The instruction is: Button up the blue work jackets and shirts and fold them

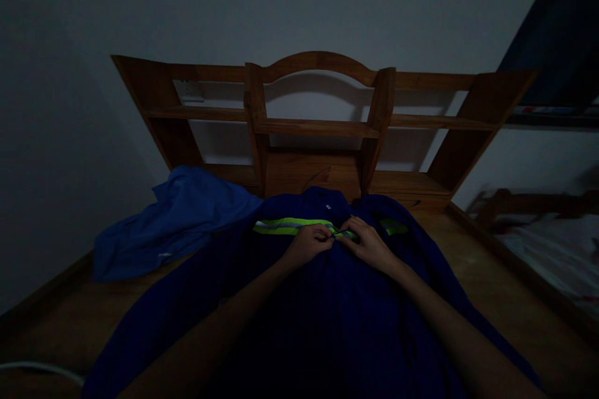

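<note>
A dark blue work jacket point(299, 299) lies spread out in front of me, its collar end away from me. A yellow-green and grey reflective stripe point(276, 225) crosses its chest. My left hand point(309, 244) pinches the jacket's front edge at the stripe, fingers closed. Right beside it, my right hand point(367, 243) pinches the same spot from the other side. The fingertips nearly meet over the front opening. Whether a button or other fastener is between them is too small and dark to tell.
A lighter blue cloth garment point(182, 218) lies crumpled at the left. Behind the jacket stands a wooden shelf unit point(318, 129) against the wall. A white cable point(42, 366) runs at the lower left. Pale bedding point(552, 243) lies at the right, beyond a wooden edge.
</note>
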`<action>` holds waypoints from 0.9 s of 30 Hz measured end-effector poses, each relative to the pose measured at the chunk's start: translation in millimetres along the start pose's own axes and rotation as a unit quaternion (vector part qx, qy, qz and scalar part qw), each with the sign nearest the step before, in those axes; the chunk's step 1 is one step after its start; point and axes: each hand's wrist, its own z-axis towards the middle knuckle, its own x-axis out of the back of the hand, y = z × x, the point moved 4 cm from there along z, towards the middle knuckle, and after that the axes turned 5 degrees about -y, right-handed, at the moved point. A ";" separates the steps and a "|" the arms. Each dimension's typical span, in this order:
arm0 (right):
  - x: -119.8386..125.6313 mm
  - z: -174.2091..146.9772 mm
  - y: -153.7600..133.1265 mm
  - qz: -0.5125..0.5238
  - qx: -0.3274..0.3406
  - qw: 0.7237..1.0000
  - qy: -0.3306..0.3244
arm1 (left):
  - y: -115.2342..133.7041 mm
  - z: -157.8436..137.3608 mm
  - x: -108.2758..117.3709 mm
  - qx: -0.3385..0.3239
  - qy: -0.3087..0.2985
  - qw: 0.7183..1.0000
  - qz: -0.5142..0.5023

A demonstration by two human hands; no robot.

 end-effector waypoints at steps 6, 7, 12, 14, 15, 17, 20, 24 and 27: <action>-9.4 -3.0 4.5 -0.002 -0.017 1.000 -0.011 | -8.8 0.7 1.0 -0.004 0.007 0.999 0.049; -10.0 -3.1 4.9 -0.004 -0.020 1.000 -0.015 | -9.3 0.9 0.2 -0.005 0.004 0.999 0.050; -9.6 -2.3 7.0 -0.009 -0.025 0.999 -0.023 | -5.6 -1.4 -3.1 -0.024 -0.004 0.997 0.068; -9.3 -2.0 7.7 -0.005 -0.028 0.999 -0.025 | -3.1 -2.9 -3.6 -0.028 -0.003 0.997 0.073; -9.3 -1.9 8.0 -0.002 -0.030 0.999 -0.028 | -2.0 -3.4 -3.8 -0.029 -0.004 0.997 0.073; -9.3 -2.0 9.0 0.004 -0.036 0.999 -0.036 | -0.3 -3.8 -3.7 -0.031 -0.003 0.997 0.066; -8.2 -2.8 10.7 0.022 -0.056 0.997 -0.043 | -0.4 -2.6 -2.5 -0.025 0.000 0.999 0.048; -7.4 -3.6 15.8 0.083 -0.117 0.989 -0.043 | -3.3 -0.3 -1.6 -0.004 -0.025 1.000 -0.007; -10.7 -4.1 23.1 0.157 -0.194 0.967 -0.051 | -2.8 0.3 -1.2 0.005 -0.030 0.999 -0.032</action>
